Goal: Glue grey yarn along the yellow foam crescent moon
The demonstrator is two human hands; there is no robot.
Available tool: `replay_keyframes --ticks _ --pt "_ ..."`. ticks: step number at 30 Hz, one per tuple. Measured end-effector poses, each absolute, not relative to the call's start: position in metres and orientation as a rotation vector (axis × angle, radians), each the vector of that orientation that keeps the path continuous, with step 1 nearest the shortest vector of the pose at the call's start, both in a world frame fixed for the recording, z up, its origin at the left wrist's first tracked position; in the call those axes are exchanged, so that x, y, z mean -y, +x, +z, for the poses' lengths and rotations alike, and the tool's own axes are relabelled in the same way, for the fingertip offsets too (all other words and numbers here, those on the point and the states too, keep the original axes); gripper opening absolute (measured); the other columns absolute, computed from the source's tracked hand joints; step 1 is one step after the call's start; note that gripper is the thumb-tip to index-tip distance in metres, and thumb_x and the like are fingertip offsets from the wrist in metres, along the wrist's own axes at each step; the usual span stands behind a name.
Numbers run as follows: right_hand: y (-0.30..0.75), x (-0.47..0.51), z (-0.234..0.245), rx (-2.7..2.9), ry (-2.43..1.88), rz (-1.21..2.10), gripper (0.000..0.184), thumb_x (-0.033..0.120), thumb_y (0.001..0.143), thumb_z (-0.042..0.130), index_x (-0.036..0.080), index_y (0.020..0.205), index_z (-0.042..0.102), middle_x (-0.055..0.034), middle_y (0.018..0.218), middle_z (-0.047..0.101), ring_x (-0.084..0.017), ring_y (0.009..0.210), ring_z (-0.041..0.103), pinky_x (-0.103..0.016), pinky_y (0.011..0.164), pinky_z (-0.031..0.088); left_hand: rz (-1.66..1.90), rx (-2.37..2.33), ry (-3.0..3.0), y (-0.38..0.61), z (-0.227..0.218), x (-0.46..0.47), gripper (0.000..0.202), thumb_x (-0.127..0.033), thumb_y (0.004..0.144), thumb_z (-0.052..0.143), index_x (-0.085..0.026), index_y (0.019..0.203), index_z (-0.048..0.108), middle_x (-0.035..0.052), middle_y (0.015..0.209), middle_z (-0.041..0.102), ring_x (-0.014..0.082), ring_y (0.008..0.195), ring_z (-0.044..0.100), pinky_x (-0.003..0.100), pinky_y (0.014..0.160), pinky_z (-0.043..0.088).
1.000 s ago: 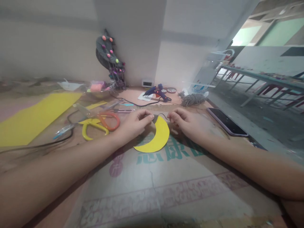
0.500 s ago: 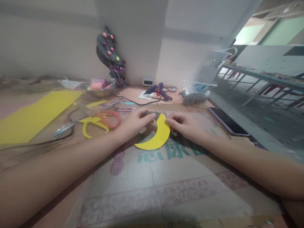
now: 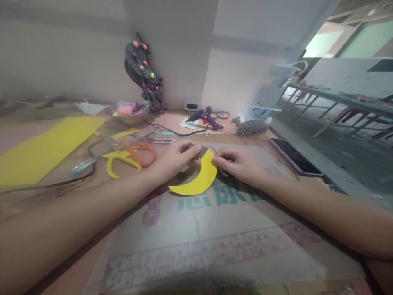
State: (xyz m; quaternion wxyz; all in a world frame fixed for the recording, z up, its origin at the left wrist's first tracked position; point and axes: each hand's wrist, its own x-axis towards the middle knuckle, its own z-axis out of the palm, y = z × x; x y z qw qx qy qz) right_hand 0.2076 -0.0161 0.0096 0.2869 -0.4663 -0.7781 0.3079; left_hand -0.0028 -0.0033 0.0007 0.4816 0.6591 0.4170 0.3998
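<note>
A yellow crescent-shaped paper cutout point(image 3: 198, 178) lies on a printed cardboard sheet point(image 3: 196, 241). My left hand point(image 3: 173, 157) is closed in a pinch on a thin dark string at the crescent's upper tip. Just right of that tip, my right hand point(image 3: 236, 163) is also pinched, its fingertips touching the crescent's right edge and the string. Both forearms rest across the cardboard.
Scissors with yellow and orange handles point(image 3: 129, 157) lie left of my hands, beside a yellow sheet point(image 3: 46, 147). A blue glue gun point(image 3: 205, 116) and grey yarn point(image 3: 248, 128) sit behind. A phone point(image 3: 294, 156) lies to the right.
The crescent has shifted slightly left and turned a little. My right hand has moved in from beside the tip and now touches its right edge.
</note>
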Motion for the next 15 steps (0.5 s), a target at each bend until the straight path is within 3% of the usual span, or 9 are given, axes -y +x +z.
replay_keyframes --ticks 5,11,15 --pt "0.208 0.017 0.01 2.15 -1.229 0.797 0.029 0.043 0.09 0.053 0.022 0.07 0.059 0.0002 0.066 0.062 -0.015 0.062 0.056 -0.027 0.06 0.045 0.946 -1.074 1.634 -0.002 0.0 0.001 0.027 -0.044 0.084 0.059 -0.018 0.076 0.057 -0.003 0.062 0.058 0.0088 0.049 0.047 0.021 0.046 0.035" --pt "0.211 0.022 0.033 2.092 -1.354 0.34 0.034 0.039 0.091 0.049 0.022 0.063 0.057 -0.0006 0.058 0.056 -0.015 0.056 0.051 -0.028 0.053 0.036 0.86 -1.037 1.738 -0.001 -0.008 0.0 0.026 -0.043 0.087 0.054 -0.019 0.078 0.059 -0.0029 0.06 0.057 0.0108 0.052 0.049 0.022 0.048 0.035" --pt "0.208 0.006 0.04 2.11 -1.254 0.305 0.027 0.037 0.091 0.05 0.02 0.074 0.062 -0.0009 0.066 0.059 -0.016 0.063 0.054 -0.027 0.059 0.039 0.854 -1.016 1.818 -0.001 -0.006 0.001 0.024 -0.037 0.089 0.048 -0.019 0.076 0.057 -0.0022 0.064 0.06 0.0118 0.058 0.053 0.023 0.054 0.039"
